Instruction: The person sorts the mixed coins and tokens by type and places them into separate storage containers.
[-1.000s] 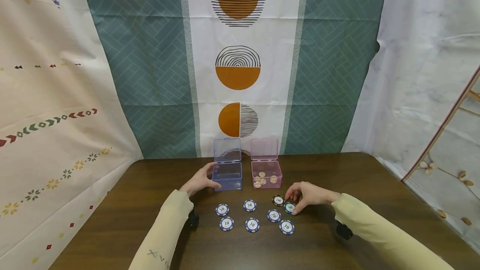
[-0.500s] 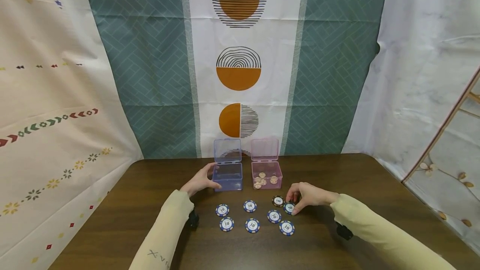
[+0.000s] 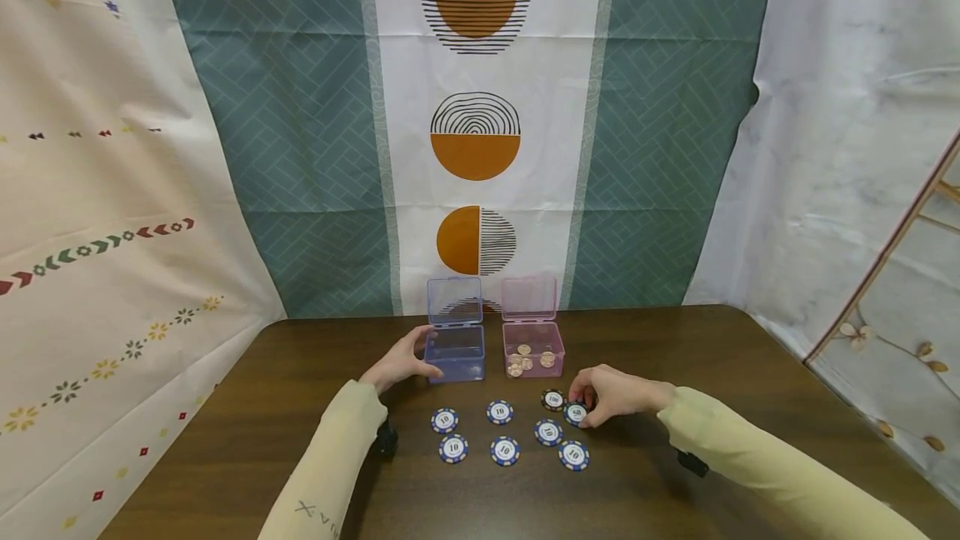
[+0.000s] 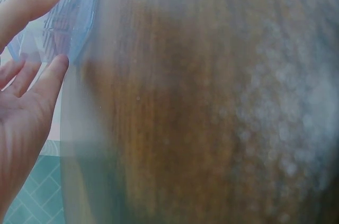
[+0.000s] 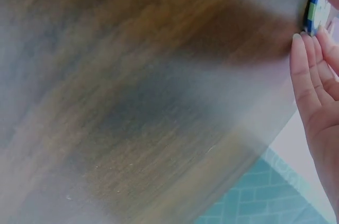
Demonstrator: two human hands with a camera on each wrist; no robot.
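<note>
My left hand (image 3: 400, 363) holds the left side of a translucent blue plastic box (image 3: 457, 371), thumb at its front corner and fingers at the side. The box's lid stands up and no chips show inside. In the left wrist view, thumb and fingers (image 4: 53, 73) bracket the box. My right hand (image 3: 617, 392) pinches the edges of a blue poker chip (image 3: 575, 414) marked 50, thumb nearer me and fingertips on the far side. This chip lies right beside a black chip (image 3: 552, 399) marked 100. In the right wrist view the pinched chip (image 5: 318, 12) appears edge-on.
To the right of the blue box stands an open pink box (image 3: 551, 369) with several copper-coloured coins (image 3: 525, 363) inside. Several blue chips marked 10 lie on the brown table in front, such as the chip (image 3: 505, 451) near the middle. A patterned curtain (image 3: 315, 190) hangs behind.
My right hand has shifted slightly left with the 50 chip, and the 100 chip has slid a little left too. The left hand and the blue box look unchanged.
</note>
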